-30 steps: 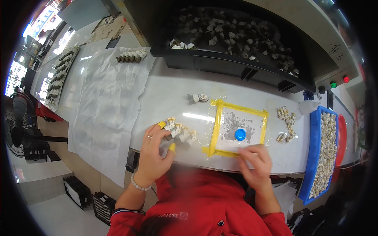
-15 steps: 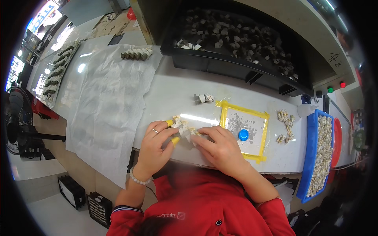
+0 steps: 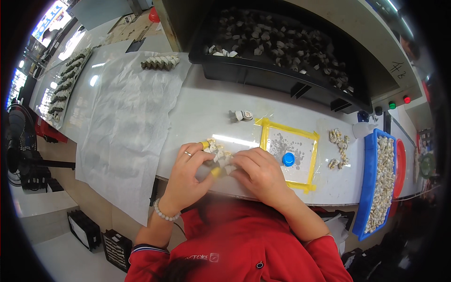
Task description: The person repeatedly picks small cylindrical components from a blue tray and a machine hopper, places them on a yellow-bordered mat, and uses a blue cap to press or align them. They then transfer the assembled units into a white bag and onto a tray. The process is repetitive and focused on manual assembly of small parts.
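Note:
A short row of small white and cream parts [image 3: 220, 156] lies on the table between my hands. My left hand [image 3: 187, 175], with yellow covers on its fingertips, closes around the row's left and near side with finger and thumb. Bent fingers of my right hand [image 3: 261, 173] press on the right end; its thumb is partly hidden. What exactly the parts are, I cannot make out. Beyond the row lies a small white and grey piece [image 3: 241, 115]. Right of my right hand, a round blue cap [image 3: 288, 159] stands within a yellow taped rectangle [image 3: 287, 127].
A black bin [image 3: 244, 75] full of dark and white pieces stands at the back. Small cream parts [image 3: 339, 141] lie at right, beside a blue tray [image 3: 370, 188] filled with similar ones. White paper [image 3: 127, 122] covers the left side, bearing a stacked row of pieces [image 3: 160, 62].
My left thumb has shifted slightly right along the near side of the row. My right fingers have drawn in and bent more over its right end.

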### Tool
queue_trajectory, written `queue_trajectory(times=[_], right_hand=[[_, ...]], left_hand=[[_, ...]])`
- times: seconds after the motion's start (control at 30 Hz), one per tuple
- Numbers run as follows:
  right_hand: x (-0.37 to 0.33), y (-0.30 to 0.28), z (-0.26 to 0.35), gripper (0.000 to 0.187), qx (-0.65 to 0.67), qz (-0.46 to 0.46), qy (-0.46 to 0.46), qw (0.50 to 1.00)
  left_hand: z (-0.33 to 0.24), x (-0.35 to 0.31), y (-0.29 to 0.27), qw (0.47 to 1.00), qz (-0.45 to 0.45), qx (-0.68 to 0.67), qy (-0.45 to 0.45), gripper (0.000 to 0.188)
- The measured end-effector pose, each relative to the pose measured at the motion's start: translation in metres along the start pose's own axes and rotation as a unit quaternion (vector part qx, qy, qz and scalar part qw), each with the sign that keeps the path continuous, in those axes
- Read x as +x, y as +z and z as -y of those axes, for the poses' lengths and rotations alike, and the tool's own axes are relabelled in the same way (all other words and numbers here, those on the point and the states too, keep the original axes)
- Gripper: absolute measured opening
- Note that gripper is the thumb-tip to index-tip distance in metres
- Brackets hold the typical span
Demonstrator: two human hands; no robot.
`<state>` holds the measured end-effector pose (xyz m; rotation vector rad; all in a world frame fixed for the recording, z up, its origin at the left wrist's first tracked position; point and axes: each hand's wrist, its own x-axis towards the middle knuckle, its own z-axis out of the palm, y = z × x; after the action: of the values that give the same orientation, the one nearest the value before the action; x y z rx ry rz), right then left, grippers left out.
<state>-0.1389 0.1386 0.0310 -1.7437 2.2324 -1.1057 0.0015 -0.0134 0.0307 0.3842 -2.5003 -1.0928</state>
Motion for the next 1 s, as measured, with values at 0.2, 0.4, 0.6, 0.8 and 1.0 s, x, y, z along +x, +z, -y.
queue_trajectory(times=[0.2,0.4,0.6,0.8,1.0], right_hand=[[-0.002,0.0,-0.001,0.024,-0.006,-0.004,-0.014,1.0],[-0.002,-0.007,-0.001,0.019,-0.018,0.012,-0.037,0.999],[0.002,-0.006,0.0,0.02,-0.013,0.016,-0.003,1.0],[0.002,-0.006,-0.002,0.021,0.029,0.02,0.054,0.998],[-0.003,-0.005,0.003,0.016,0.02,-0.011,0.037,0.999]], left_hand=[[0.002,-0.002,0.001,1.0,0.001,0.007,-0.011,0.032],[0.001,-0.001,0.002,1.0,-0.001,0.005,-0.008,0.03],[0.001,0.001,0.0,1.0,0.018,0.001,0.018,0.033],[-0.011,0.0,0.008,0.997,0.011,0.065,0.033,0.051],[-0.009,-0.004,0.014,0.995,-0.005,0.096,0.041,0.056]])
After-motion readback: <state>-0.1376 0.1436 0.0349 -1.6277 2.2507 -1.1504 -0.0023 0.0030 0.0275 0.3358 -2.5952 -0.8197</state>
